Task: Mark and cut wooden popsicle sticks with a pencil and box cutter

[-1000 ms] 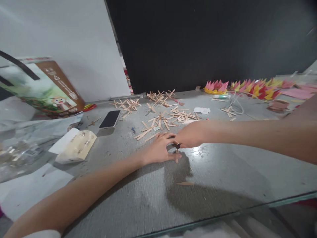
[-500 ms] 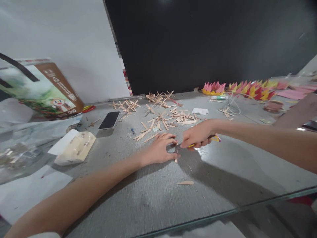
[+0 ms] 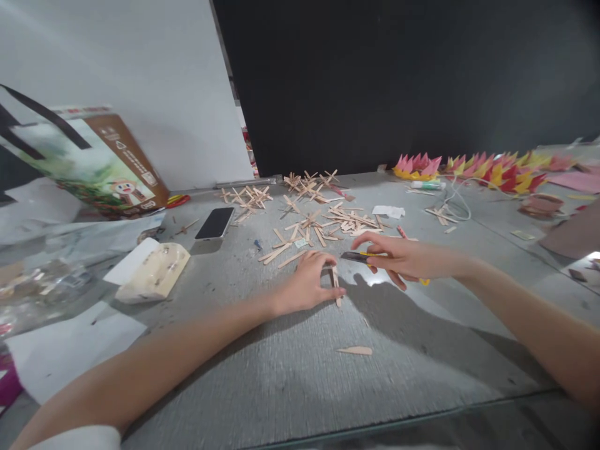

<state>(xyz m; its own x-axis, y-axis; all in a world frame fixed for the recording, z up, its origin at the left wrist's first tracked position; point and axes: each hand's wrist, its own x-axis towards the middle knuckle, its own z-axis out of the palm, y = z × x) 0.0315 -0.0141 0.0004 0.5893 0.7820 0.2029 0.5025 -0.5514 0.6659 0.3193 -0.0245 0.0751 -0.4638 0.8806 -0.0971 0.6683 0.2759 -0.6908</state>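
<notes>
Flat on the table, a wooden craft stick (image 3: 335,276) is pinned by the thumb and fingertips of my left hand (image 3: 309,281). My right hand (image 3: 398,257) is just right of it, loosely gripping a yellow-handled utility knife (image 3: 355,256). Its dark blade points left and is apart from the stick; most of the handle is hidden by the fingers. Nearer to me lies a cut, pointed piece of craft stick (image 3: 356,350). Beyond my hands spreads a pile of craft sticks (image 3: 351,220), with several crossed into star shapes.
To the left are a phone (image 3: 215,224), a pack of tissues (image 3: 154,272), white paper (image 3: 75,344) and a printed bag (image 3: 107,165). Pink and yellow paper flowers (image 3: 417,167), a glue stick (image 3: 427,185) and a white cable (image 3: 462,200) lie at the back right.
My right hand has drawn the knife away from the stick, up and to the right, and its fingers have loosened. My left hand still holds the stick down. The view has shifted slightly.
</notes>
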